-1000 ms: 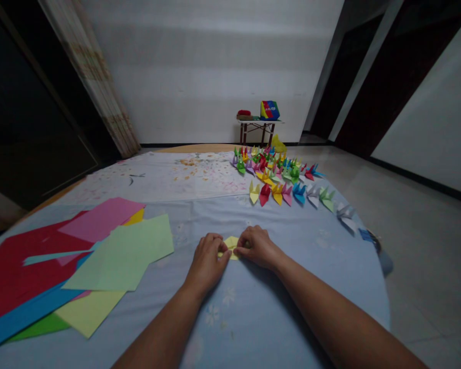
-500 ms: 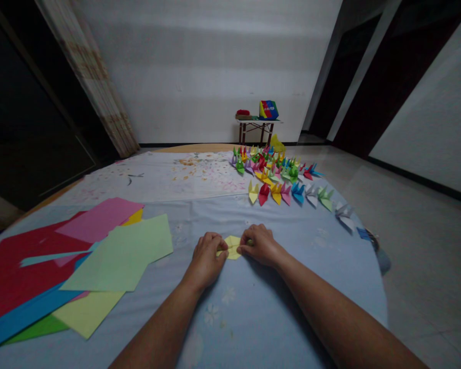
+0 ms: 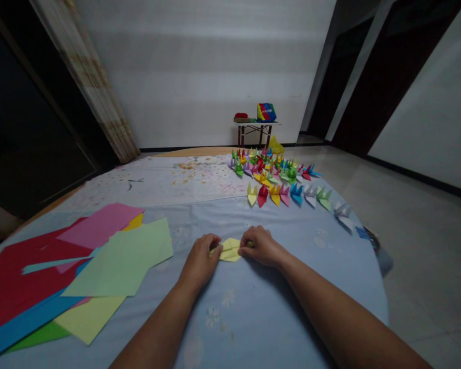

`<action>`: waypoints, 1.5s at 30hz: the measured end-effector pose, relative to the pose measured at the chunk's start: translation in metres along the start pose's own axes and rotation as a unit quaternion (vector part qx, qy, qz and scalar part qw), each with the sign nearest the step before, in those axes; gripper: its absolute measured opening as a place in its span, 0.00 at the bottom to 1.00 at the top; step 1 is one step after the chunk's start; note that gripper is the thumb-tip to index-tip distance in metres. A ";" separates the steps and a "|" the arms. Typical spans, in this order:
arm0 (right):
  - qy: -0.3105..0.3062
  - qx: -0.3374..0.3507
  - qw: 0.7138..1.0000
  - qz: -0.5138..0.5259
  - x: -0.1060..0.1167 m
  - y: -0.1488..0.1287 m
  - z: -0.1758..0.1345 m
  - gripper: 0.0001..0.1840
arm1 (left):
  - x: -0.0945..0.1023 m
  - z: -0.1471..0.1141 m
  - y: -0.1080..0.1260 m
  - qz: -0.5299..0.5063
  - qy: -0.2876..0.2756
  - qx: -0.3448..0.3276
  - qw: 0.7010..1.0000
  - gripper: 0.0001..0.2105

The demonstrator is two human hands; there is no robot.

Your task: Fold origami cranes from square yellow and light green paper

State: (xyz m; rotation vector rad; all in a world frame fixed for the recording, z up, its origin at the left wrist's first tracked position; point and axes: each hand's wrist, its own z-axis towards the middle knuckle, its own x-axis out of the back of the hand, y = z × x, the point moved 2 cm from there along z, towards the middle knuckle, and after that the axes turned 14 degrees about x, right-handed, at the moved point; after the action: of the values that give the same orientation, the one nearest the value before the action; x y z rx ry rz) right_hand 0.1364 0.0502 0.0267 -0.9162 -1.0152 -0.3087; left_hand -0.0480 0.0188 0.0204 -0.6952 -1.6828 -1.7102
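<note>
A small folded piece of yellow paper (image 3: pixel 230 250) lies on the pale blue tablecloth (image 3: pixel 261 318) in front of me, with a crease running across its middle. My left hand (image 3: pixel 204 256) pinches its left end between thumb and fingers. At the right end, my right hand (image 3: pixel 260 246) has its thumb and fingertips closed on the paper. Both fingertips cover the ends, so the exact shape there is hidden. Beyond my right hand stands a row of folded paper cranes (image 3: pixel 274 195) in several colours.
Coloured paper sheets overlap at the left, a light green sheet (image 3: pixel 123 259) on top and a red one (image 3: pixel 30 256) below. More cranes (image 3: pixel 269 164) crowd the far right of the round table. Behind it, a small stand (image 3: pixel 255 124) bears a colourful box (image 3: pixel 266 112).
My left hand has slid slightly left along the yellow paper, uncovering more of its middle. My right hand stays at the right end. The view has tilted slightly.
</note>
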 end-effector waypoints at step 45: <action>-0.074 0.133 0.985 -0.084 0.008 -0.009 -0.007 0.30 | 0.000 -0.015 0.024 0.058 -0.009 -0.114 0.992 0.08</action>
State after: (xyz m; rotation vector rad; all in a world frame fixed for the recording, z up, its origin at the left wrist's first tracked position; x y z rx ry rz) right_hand 0.1397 0.0411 0.0367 -0.6195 -1.2427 -0.2410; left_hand -0.0295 0.0045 0.0359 -0.8964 -1.4419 -1.8349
